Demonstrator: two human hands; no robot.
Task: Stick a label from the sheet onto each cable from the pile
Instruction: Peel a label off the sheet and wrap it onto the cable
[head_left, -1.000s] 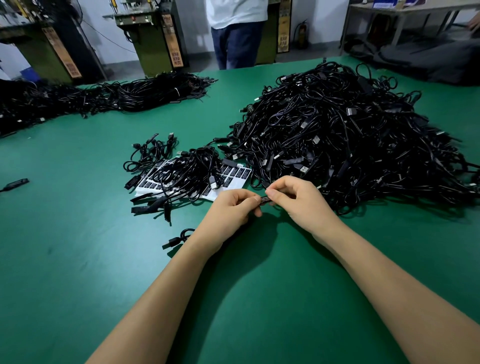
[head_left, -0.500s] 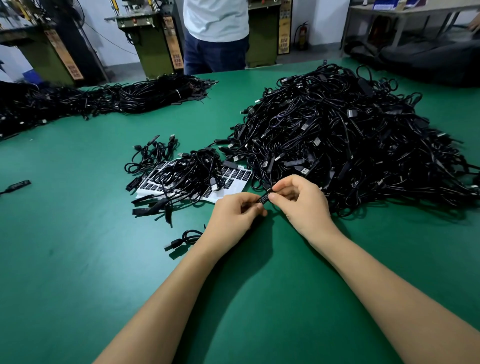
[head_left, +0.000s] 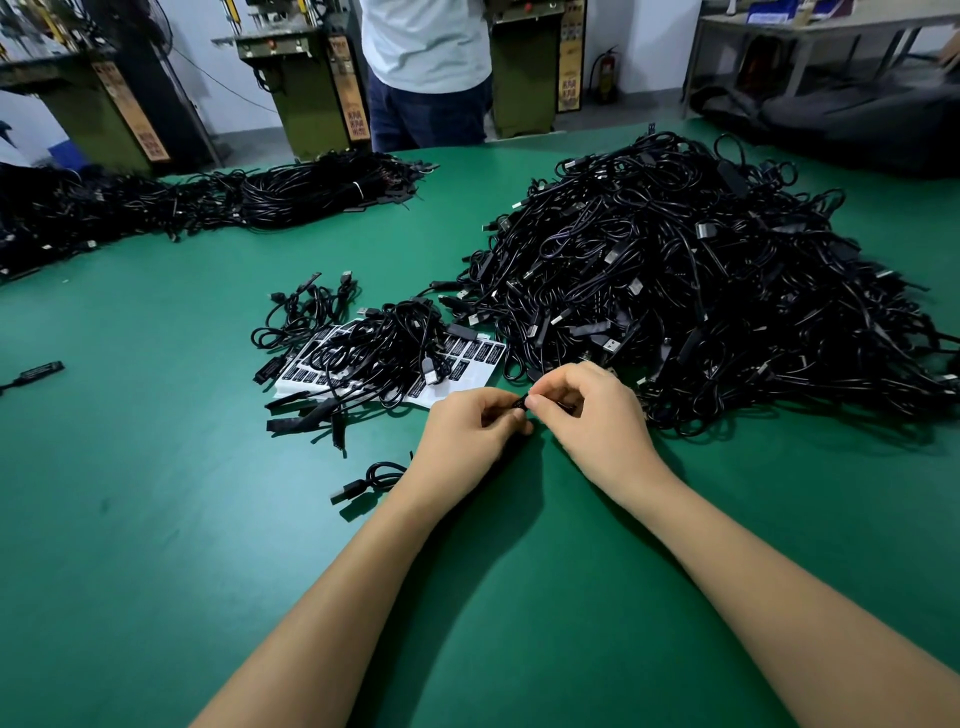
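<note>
A big pile of black cables (head_left: 691, 291) covers the right half of the green table (head_left: 156, 519). A white label sheet (head_left: 470, 358) with black labels lies left of it, partly under a smaller heap of cables (head_left: 384, 353). My left hand (head_left: 467, 436) and my right hand (head_left: 592, 415) meet just in front of the sheet. Both pinch a small black piece of one cable (head_left: 521, 402) between fingertips and thumbs. That cable's plug end (head_left: 358, 486) trails out below my left wrist. Whether a label is on the pinched piece is hidden by my fingers.
A long row of bundled black cables (head_left: 208, 202) runs along the far left. A single black connector (head_left: 39, 371) lies at the left edge. A person in a white shirt (head_left: 426, 67) stands at the table's far side, with green machines (head_left: 296, 83) behind.
Both hands have shifted slightly up and toward the pile while still pinching the cable piece. The person at the far side has moved left.
</note>
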